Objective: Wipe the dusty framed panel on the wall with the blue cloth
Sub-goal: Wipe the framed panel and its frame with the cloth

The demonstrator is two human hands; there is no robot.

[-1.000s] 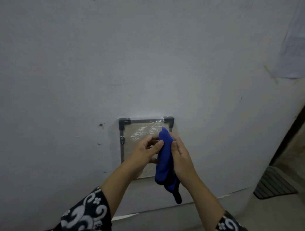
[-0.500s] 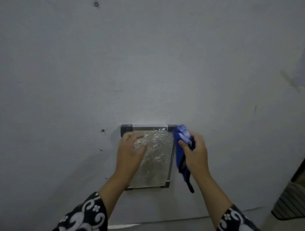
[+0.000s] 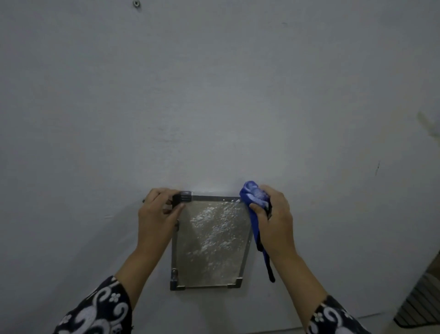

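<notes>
One framed panel (image 3: 210, 240) hangs low on a pale grey wall (image 3: 214, 95), its surface mottled with white dust, thickest across the upper middle. Its thin metal frame carries dark corner pieces; three show, at top left, bottom left and bottom right, while the top right corner is hidden behind the blue cloth (image 3: 255, 202). A small latch-like fitting sits on the left edge just above the bottom corner.

Two hands are in view. The left hand (image 3: 158, 219) holds the panel's upper left corner, thumb lying across the front of the frame and fingers curled round its outer edge against the wall. The right hand (image 3: 276, 221) grasps the one bunched cloth, fingers clenched round it, pressing the wad against the top right corner of the frame. White dust specks the top of the cloth, and a dark tail of it dangles below the hand, beside the panel's right edge. Both forearms end in black sleeves with white swirl patterns.

Around the panel, the wall carries one small bolt or nut (image 3: 136, 3) near the top left, a short dark scratch (image 3: 377, 167) far right, and a pale smear (image 3: 428, 125) at the right edge. A dark ribbed object (image 3: 419, 302) shows at the lower right corner; what it is I cannot tell.
</notes>
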